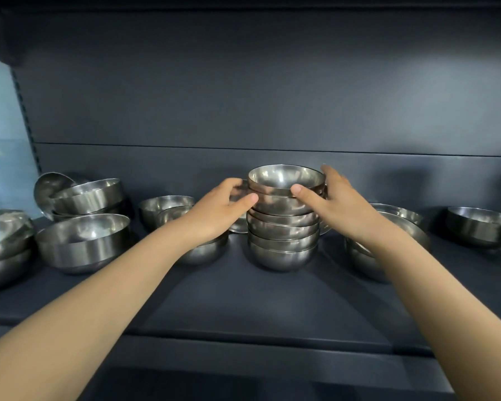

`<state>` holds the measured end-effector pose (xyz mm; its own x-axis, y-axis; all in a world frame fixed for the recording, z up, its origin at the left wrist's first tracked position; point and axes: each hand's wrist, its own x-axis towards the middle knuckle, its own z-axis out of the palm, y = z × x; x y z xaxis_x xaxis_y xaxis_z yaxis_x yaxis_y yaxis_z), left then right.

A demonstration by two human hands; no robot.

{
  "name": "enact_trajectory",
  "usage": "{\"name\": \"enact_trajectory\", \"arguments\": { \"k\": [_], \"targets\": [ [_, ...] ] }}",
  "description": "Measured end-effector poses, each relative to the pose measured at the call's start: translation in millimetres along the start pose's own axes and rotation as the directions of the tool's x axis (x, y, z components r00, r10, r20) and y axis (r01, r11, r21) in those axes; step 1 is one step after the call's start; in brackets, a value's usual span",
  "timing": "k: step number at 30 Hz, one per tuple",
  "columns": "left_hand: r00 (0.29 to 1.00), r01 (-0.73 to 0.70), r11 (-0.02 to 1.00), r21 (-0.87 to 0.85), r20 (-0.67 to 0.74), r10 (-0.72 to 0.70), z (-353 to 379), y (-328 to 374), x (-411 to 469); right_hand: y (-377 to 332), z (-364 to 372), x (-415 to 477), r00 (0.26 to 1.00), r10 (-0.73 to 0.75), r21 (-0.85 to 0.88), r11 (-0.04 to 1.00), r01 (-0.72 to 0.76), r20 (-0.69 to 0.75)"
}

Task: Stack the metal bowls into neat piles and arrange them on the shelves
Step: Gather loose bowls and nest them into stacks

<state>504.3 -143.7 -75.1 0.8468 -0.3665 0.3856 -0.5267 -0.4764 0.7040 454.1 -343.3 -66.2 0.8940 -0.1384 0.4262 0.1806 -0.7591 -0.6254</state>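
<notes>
A stack of metal bowls (284,230) stands upright in the middle of the shelf (243,302), between the 2 hands. The left hand (217,211) grips its upper bowls from the left, thumb in front, fingers curled behind. The right hand (337,198) clasps the top bowls' right side likewise. Loose bowls (83,241) sit on either side.

Two hands clasp a stack of metal bowls (284,227) on a dark shelf (258,299).
The left hand (223,209) and right hand (336,201) grip the stack's upper bowls from either side, thumbs at the front. Left of the stack sit a wide single bowl (83,243) and a tilted heap (84,196); right of it, well apart, stands a lone bowl (482,230).
</notes>
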Motion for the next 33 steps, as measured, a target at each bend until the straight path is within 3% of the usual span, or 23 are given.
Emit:
{"name": "enact_trajectory", "arguments": {
  "k": [6,16,28,33],
  "targets": [
    [0.999,-0.034,0.945,0.325,-0.017,0.041,-13,0,-12,-12,-2,-10,0.986,-0.142,-0.204,0.971,0.122,-0.091],
    [0.986,-0.153,0.89,0.43,0.01,0.165,-62,-8,-68,-69,17,-57,0.976,-0.185,-0.347,0.928,0.136,-0.112],
    [0.991,-0.109,0.804,0.584,-0.003,0.136,-173,-59,-173,-169,99,-112,0.989,-0.091,-0.465,0.874,0.136,0.12],
    [0.989,-0.056,0.779,0.624,-0.074,0.13,-220,-84,-199,-208,133,-112,0.974,-0.135,-0.453,0.868,0.204,0.182]
  ]
}}
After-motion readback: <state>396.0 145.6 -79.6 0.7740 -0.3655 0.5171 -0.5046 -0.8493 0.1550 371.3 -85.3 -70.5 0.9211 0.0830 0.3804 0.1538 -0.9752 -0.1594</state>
